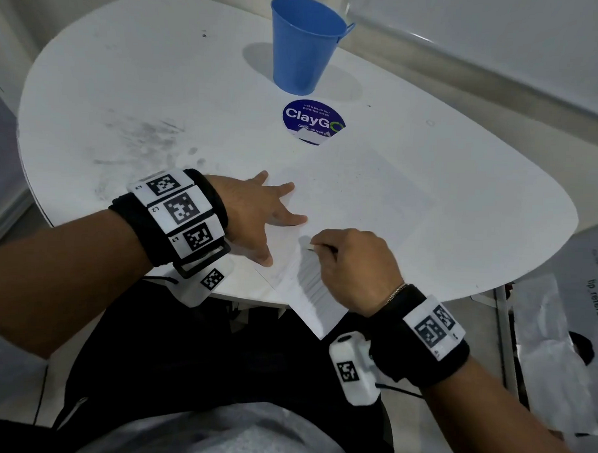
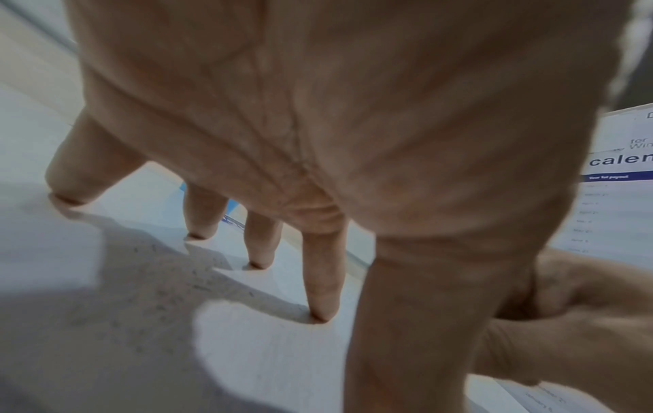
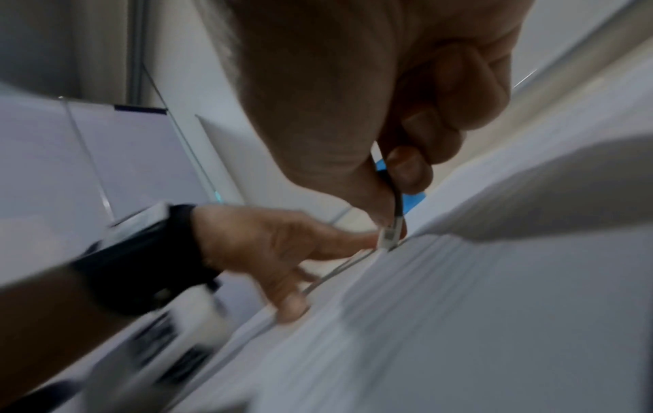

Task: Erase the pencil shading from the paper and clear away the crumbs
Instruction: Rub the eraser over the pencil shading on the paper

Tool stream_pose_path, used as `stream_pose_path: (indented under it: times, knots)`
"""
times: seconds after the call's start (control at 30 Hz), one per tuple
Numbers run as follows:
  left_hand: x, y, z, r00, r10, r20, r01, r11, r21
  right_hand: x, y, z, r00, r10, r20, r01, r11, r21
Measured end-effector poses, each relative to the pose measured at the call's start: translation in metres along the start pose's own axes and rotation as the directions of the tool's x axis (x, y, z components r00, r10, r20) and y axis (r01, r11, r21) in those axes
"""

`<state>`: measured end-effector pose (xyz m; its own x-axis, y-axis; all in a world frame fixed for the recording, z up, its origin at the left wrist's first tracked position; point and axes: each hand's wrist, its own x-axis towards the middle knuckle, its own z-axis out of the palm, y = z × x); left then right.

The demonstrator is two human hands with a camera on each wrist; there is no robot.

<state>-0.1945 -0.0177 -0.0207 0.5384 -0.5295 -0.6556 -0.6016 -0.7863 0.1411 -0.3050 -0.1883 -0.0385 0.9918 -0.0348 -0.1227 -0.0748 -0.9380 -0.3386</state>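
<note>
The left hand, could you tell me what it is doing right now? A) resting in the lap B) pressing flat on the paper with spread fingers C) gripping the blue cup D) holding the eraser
B: the left hand lies with fingers spread, fingertips down on the paper, while the right hand pinches the eraser.

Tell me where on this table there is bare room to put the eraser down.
Bare patches: right of the blue cup and sticker, toward the table edge; the far left corner, beyond the grey smudges. Crowded: the near edge, where the left hand, right hand and paper lie.
</note>
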Motion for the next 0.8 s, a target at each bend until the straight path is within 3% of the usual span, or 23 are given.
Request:
stream_pose_path:
  times: [0.13, 0.27, 0.43, 0.57, 0.7, 0.8]
  knots:
    - [0.0, 0.001, 0.002, 1.0, -0.006, -0.009, 0.006, 1.0, -0.007, 0.015, 0.02, -0.011, 0.988, 0.115, -0.099, -0.112, 0.993, 0.041]
    - [0.001, 0.001, 0.002, 1.0, -0.002, -0.007, 0.002, 1.0, 0.004, 0.003, 0.004, -0.002, 1.0, -0.001, -0.016, 0.002, 0.998, 0.055]
    - [0.0, -0.001, 0.001, 1.0, -0.002, -0.009, 0.002, 1.0, -0.005, 0.016, 0.024, -0.014, 0.987, 0.128, -0.098, -0.121, 0.99, 0.076]
    - [0.0, 0.0, 0.001, 1.0, -0.001, -0.006, 0.001, 1.0, 0.005, 0.002, 0.008, -0.008, 1.0, -0.002, 0.024, -0.001, 0.992, 0.124]
    - [0.001, 0.0, 0.002, 1.0, -0.002, -0.021, 0.002, 1.0, 0.021, 0.019, 0.026, -0.015, 0.985, 0.142, -0.096, -0.134, 0.988, 0.082]
    - [0.002, -0.001, 0.003, 1.0, 0.002, -0.017, -0.002, 1.0, 0.011, 0.012, 0.02, -0.009, 0.997, 0.071, -0.025, -0.068, 0.993, 0.097]
